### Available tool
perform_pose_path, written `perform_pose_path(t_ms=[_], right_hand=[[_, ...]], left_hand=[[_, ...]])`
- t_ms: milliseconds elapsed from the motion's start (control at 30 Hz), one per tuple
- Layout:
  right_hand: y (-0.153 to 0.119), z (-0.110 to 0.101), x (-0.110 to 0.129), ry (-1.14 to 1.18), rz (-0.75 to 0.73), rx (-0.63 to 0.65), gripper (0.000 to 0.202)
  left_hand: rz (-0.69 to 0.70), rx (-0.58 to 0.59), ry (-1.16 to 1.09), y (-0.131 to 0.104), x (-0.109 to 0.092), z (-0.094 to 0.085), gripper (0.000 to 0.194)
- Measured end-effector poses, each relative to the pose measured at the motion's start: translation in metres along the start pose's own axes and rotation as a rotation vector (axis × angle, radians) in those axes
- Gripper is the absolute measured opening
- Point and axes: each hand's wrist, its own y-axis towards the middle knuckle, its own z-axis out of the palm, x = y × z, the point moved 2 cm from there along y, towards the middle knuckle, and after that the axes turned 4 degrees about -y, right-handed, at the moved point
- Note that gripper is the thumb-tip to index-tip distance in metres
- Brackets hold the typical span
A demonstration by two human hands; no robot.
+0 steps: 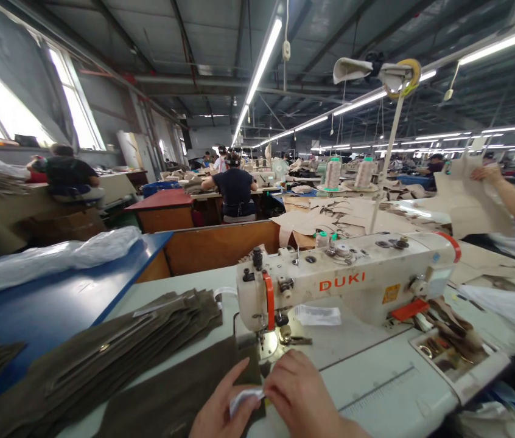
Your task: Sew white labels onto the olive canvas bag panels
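Note:
A small white label (pixel 245 398) is pinched between the thumb and fingers of my left hand (pixel 223 404). The bent fingers of my right hand (pixel 296 389) close on the right end of that label. Both hands are just in front of the needle area of a white sewing machine (pixel 344 283) marked DUKI. A dark olive fabric piece (pixel 170 389) lies flat on the machine table, its right end beside the presser foot and partly behind my left hand. More white labels (pixel 316 315) lie on the machine bed under the arm.
Stacked olive fabric pieces (pixel 115 347) lie to the left, near a blue table (pixel 70 298) with plastic wrap. An accessory tray (pixel 451 356) sits at the right. Beige pieces (pixel 330 213) spread behind the machine. A co-worker's hand (pixel 488 175) holds up a beige piece.

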Motion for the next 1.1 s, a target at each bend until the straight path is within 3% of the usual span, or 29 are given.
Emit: perform_pose_path(t_ms=[100, 233, 367, 500, 600, 667, 733, 800, 900, 1100], right_hand=[[0.001, 0.018, 0.011, 0.136, 0.047, -0.010, 0.012], [0.003, 0.027, -0.004, 0.421, 0.345, -0.011, 0.019], [0.006, 0.044, -0.016, 0.790, 0.582, 0.185, 0.015], [0.010, 0.057, -0.020, 0.855, 0.699, 0.286, 0.019], [0.013, 0.061, -0.023, 0.836, 0.728, 0.298, 0.020], [0.015, 0.061, -0.024, 0.827, 0.741, 0.315, 0.020], [0.018, 0.060, -0.025, 0.812, 0.745, 0.336, 0.021], [0.020, 0.059, -0.025, 0.787, 0.740, 0.355, 0.020], [0.025, 0.056, -0.024, 0.717, 0.721, 0.361, 0.014], [0.027, 0.035, -0.023, 0.462, 0.626, 0.211, 0.014]], left_hand=[[-0.151, 0.030, -0.062, -0.001, 0.001, -0.010, 0.061], [-0.228, -0.024, -0.057, -0.004, 0.002, -0.034, 0.069], [-0.244, -0.021, -0.056, -0.005, 0.004, -0.038, 0.070], [-0.208, -0.007, 0.001, -0.002, 0.005, -0.035, 0.060], [0.004, -0.108, 0.290, -0.001, -0.004, -0.037, 0.044], [0.327, -0.158, 0.592, -0.002, -0.015, -0.033, 0.035], [0.656, -0.119, 0.868, -0.004, -0.023, -0.023, 0.033], [0.845, -0.069, 1.028, -0.002, -0.025, -0.012, 0.032], [0.889, -0.087, 1.039, 0.005, -0.023, -0.002, 0.033], [0.769, 0.070, 1.104, 0.019, -0.011, 0.000, 0.033]])
